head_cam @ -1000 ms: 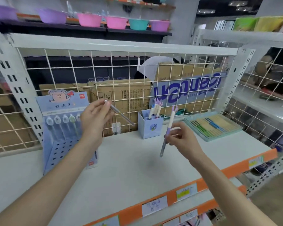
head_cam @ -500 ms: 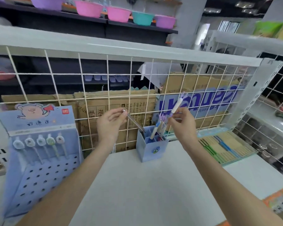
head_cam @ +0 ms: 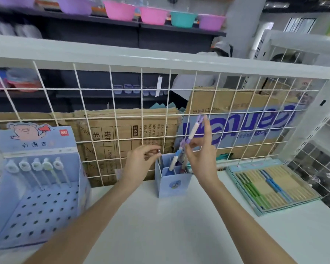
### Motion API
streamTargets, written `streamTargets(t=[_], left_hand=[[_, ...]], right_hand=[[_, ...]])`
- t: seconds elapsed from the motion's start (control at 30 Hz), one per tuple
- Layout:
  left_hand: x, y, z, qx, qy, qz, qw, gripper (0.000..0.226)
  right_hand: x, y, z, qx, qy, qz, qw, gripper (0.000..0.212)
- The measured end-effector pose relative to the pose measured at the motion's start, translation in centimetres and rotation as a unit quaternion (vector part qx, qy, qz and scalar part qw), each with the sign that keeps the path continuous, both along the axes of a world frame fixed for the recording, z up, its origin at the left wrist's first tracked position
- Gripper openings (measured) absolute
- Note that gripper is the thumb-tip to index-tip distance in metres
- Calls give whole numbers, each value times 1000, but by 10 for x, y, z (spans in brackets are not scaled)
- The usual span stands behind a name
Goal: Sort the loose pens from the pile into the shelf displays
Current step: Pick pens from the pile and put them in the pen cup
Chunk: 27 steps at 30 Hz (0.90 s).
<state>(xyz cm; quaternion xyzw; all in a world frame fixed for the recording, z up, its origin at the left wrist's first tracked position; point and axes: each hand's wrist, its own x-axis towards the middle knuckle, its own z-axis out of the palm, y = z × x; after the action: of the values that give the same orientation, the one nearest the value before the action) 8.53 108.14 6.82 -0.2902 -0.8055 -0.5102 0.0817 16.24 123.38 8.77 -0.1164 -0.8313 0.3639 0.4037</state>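
A small blue pen holder stands on the white shelf against the wire grid, with several pens in it. My left hand pinches the top of a grey pen whose lower end is down inside the holder's left side. My right hand pinches a white and purple pen upright just above the holder, its lower tip near the other pens. A blue pegboard pen display with several round-topped pens stands at the left.
A flat tray of pencils and green and blue pens lies at the right. The white wire grid backs the shelf, with cardboard boxes behind it. Coloured plastic bowls sit on a high shelf.
The view has moved closer to the holder. My left hand has lowered the grey pen from slanted in the air down into the holder. My right hand has kept its pen above the holder.
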Motion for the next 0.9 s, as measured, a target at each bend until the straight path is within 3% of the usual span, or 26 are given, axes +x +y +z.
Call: streamTargets(t=[0.27,0.7,0.77,0.9], left_hand=[[2,4,-10,-94,141,88,982,29],[12,9,-16,-122,136,86,979,32],[13,9,-18,-139,148,100,974,26],[8,6,-19,-178,197,131,955,22]], right_hand=[[-2,3,-14,27,-39,-13,999,74],[-8,13,-15,94,-55,-41,993,81],[-6,13,-11,102,-63,-35,992,74],[-4,17,-11,174,-79,-33,981,40]])
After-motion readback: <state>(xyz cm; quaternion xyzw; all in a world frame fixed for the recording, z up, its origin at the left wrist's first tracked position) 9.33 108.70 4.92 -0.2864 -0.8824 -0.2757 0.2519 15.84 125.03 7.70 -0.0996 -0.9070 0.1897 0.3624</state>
